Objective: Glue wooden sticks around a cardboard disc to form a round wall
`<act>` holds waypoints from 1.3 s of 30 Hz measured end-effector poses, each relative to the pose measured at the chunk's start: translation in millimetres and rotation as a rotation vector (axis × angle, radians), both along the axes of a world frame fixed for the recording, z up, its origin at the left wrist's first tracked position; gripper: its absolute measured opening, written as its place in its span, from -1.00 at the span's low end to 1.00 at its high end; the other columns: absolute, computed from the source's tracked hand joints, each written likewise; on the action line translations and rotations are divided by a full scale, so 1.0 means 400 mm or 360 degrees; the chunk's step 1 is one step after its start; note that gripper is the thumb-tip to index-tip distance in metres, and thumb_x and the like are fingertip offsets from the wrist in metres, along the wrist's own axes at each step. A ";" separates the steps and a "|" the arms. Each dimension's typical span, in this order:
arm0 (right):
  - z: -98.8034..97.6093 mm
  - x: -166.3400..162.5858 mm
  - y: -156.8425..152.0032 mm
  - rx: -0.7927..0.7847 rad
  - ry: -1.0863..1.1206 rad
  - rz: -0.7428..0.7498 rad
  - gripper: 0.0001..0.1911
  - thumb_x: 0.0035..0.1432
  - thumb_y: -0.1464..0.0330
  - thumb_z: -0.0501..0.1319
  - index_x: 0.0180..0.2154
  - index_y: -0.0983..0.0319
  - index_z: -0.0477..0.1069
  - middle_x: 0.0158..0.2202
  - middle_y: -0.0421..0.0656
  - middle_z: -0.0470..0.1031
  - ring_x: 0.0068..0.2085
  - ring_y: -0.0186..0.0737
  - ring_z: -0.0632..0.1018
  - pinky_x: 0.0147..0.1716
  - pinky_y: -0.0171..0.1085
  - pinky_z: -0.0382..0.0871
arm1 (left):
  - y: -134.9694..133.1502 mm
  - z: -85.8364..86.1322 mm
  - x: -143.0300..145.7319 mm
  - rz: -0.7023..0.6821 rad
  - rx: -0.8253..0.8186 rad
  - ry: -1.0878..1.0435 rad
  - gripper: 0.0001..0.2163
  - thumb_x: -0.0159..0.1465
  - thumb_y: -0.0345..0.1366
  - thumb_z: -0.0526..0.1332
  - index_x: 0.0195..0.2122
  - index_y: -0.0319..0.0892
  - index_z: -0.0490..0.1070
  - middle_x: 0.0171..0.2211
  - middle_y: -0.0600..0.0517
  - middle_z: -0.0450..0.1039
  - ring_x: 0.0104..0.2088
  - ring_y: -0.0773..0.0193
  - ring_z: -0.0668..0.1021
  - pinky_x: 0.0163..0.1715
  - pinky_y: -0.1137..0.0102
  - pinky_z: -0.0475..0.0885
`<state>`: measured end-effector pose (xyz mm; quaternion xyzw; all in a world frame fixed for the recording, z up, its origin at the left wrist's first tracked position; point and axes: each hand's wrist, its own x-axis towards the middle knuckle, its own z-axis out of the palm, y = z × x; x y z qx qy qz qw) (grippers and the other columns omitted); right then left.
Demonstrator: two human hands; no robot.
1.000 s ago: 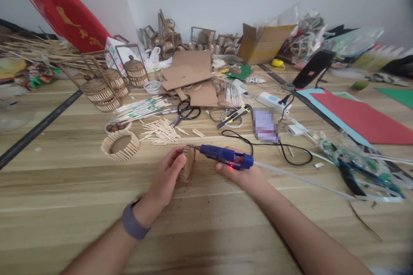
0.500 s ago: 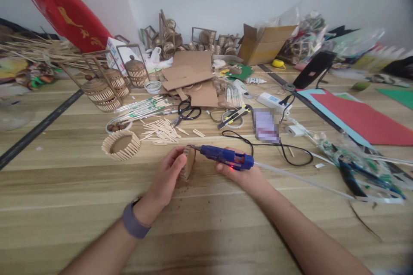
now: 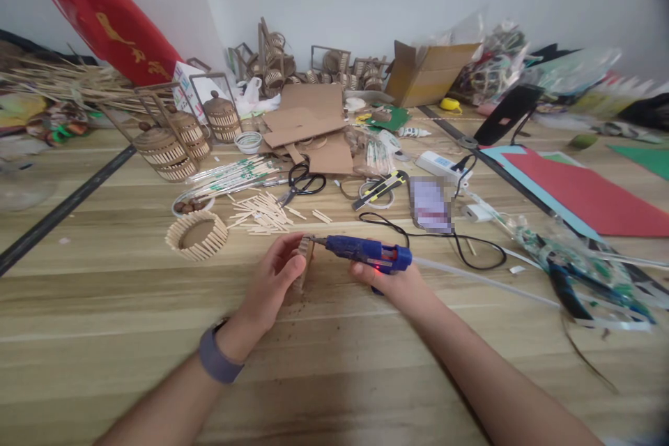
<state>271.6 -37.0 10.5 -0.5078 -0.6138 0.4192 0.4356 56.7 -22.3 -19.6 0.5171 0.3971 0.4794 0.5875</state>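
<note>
My left hand (image 3: 272, 282) is closed round a small round cardboard piece (image 3: 304, 265) edged with short wooden sticks, held on its edge on the wooden table (image 3: 104, 306). My right hand (image 3: 391, 282) grips a blue glue gun (image 3: 366, 252) with a red light lit on its side. The gun's nozzle touches the upper rim of the cardboard piece. A white glue stick (image 3: 481, 280) trails from the back of the gun to the right. A grey band sits on my left wrist.
A ring of wooden sticks (image 3: 196, 235) lies at the left, beside loose sticks (image 3: 261, 212), scissors (image 3: 300, 185) and a small dish (image 3: 191, 203). A black cable (image 3: 460, 244), a phone (image 3: 429, 203), pliers (image 3: 569, 286), red paper (image 3: 585, 198), cardboard sheets (image 3: 313, 125) and small woven baskets (image 3: 172, 143) lie farther off.
The glue gun has shifted slightly right and levelled, its nozzle still at the rim. My left hand has turned the cardboard piece a little more edge-on.
</note>
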 end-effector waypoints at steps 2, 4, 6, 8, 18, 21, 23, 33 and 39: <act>0.002 0.000 0.000 0.0013 0.0047 0.0037 -0.82 0.00 0.20 0.34 -0.32 0.11 0.57 -0.35 -0.19 0.61 -0.29 -0.10 0.59 -0.28 -0.18 0.49 | 0.002 -0.001 -0.001 -0.0038 0.0006 -0.0045 -0.58 0.21 -0.02 0.30 0.03 -0.08 0.40 -0.07 -0.03 0.53 -0.08 0.13 0.55 -0.06 0.27 0.44; 0.005 -0.002 0.000 0.0023 0.0086 0.0056 -0.83 0.02 0.19 0.34 -0.32 0.09 0.59 -0.35 -0.20 0.60 -0.27 -0.08 0.60 -0.27 -0.16 0.49 | 0.003 -0.005 -0.001 -0.0065 0.0001 -0.0085 -0.59 0.21 -0.04 0.30 0.03 -0.06 0.40 -0.08 -0.01 0.53 -0.07 0.15 0.55 -0.07 0.30 0.44; 0.007 -0.002 -0.001 0.0021 0.0111 0.0046 -0.83 0.02 0.18 0.35 -0.32 0.08 0.60 -0.37 -0.19 0.60 -0.28 -0.07 0.60 -0.29 -0.16 0.49 | 0.003 -0.008 -0.002 -0.0077 -0.0001 -0.0113 -0.60 0.21 -0.06 0.31 0.04 -0.05 0.40 -0.08 0.01 0.53 -0.07 0.17 0.55 -0.07 0.32 0.43; 0.007 -0.002 -0.001 0.0005 0.0121 0.0038 -0.80 0.03 0.15 0.35 -0.33 0.10 0.59 -0.40 -0.18 0.59 -0.30 -0.07 0.59 -0.32 -0.17 0.48 | 0.003 -0.009 -0.002 -0.0088 -0.0008 -0.0134 -0.59 0.21 -0.08 0.32 0.06 -0.03 0.39 -0.07 0.02 0.53 -0.04 0.18 0.54 -0.05 0.32 0.43; -0.007 0.005 -0.002 -0.0183 0.0182 0.0071 -0.63 0.01 0.01 0.34 -0.39 0.19 0.57 -0.50 -0.17 0.49 -0.48 -0.26 0.42 -0.54 -0.31 0.25 | 0.004 0.003 -0.002 -0.0051 0.0066 -0.0055 -0.55 0.17 -0.10 0.36 0.06 -0.06 0.38 -0.01 -0.04 0.52 0.00 0.12 0.52 -0.12 0.31 0.45; -0.009 0.004 -0.002 -0.0273 0.0215 0.0053 -0.53 -0.03 -0.06 0.34 -0.36 0.23 0.56 -0.51 -0.16 0.46 -0.50 -0.28 0.38 -0.56 -0.33 0.20 | 0.002 0.007 0.001 -0.0027 0.0086 -0.0036 -0.53 0.15 -0.07 0.38 0.05 -0.08 0.38 0.01 -0.07 0.51 0.00 0.10 0.53 -0.14 0.31 0.45; -0.012 0.003 -0.002 -0.0288 0.0264 0.0042 -0.52 -0.05 -0.07 0.36 -0.36 0.24 0.56 -0.51 -0.17 0.46 -0.48 -0.27 0.39 -0.52 -0.32 0.24 | 0.001 0.010 0.004 -0.0026 0.0083 -0.0064 -0.49 0.13 -0.04 0.40 0.06 -0.09 0.37 0.02 -0.09 0.51 0.01 0.08 0.52 -0.12 0.29 0.44; -0.027 0.000 -0.003 -0.0335 0.0386 0.0012 -0.53 -0.08 -0.06 0.39 -0.36 0.22 0.57 -0.49 -0.16 0.49 -0.43 -0.24 0.47 -0.38 -0.25 0.38 | -0.004 0.010 0.009 -0.0013 0.0069 -0.0083 -0.44 0.09 -0.03 0.44 0.05 -0.09 0.34 0.05 -0.12 0.47 0.04 0.06 0.51 -0.03 0.25 0.42; -0.023 -0.002 -0.005 -0.0275 0.0312 -0.0006 -0.57 -0.06 -0.05 0.37 -0.45 0.20 0.55 -0.51 -0.17 0.49 -0.43 -0.23 0.47 -0.38 -0.25 0.37 | -0.003 0.007 0.010 0.0017 0.0070 -0.0083 -0.42 0.06 -0.01 0.45 0.04 -0.09 0.34 0.03 -0.12 0.48 0.01 0.08 0.52 -0.04 0.26 0.43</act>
